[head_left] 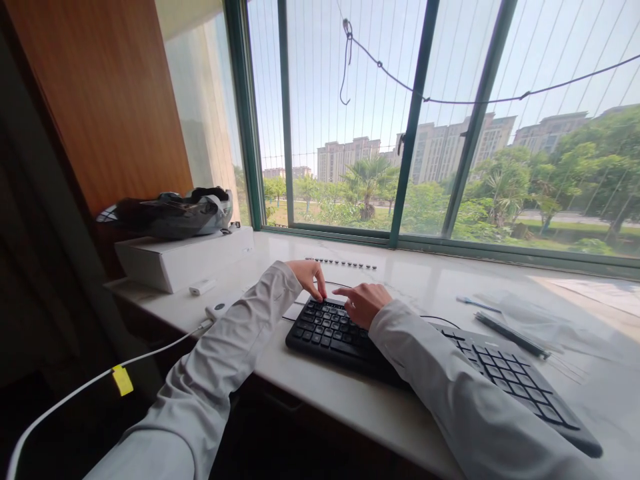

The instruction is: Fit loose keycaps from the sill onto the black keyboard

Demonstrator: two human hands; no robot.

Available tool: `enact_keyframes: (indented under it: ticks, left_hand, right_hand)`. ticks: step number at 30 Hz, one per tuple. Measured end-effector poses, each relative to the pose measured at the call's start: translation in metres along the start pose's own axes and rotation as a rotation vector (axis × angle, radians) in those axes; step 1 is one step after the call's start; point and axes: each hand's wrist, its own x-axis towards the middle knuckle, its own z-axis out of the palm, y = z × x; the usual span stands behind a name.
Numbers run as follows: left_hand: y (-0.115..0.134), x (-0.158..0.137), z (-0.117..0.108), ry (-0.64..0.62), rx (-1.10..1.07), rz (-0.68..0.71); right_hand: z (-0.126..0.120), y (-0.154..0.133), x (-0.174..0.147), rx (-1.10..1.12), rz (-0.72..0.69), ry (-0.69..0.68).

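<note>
No text, brand, number or sign can be read. The legends on the black keyboard (350, 333) are seen only as pale marks too small to be made out. A faint dark mark is printed on the side of the white box (185, 260), but it cannot be deciphered. The yellow tag (123, 380) on the white cable (75, 393) appears blank. Nothing legible is shown on the distant buildings (450, 150) beyond the window.
</note>
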Motion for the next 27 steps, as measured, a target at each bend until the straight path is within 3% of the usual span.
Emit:
enact_keyframes:
  ticks: [8,27]
  left_hand:
    - [-0.002,0.0,0.001,-0.004,-0.033,0.015]
    - [-0.008,0.004,0.002,-0.048,-0.04,0.056]
  right_hand:
    - [0.015,-0.001,-0.004,-0.003,-0.098,-0.026]
    - [0.013,-0.01,-0.006,0.042,-0.099,-0.034]
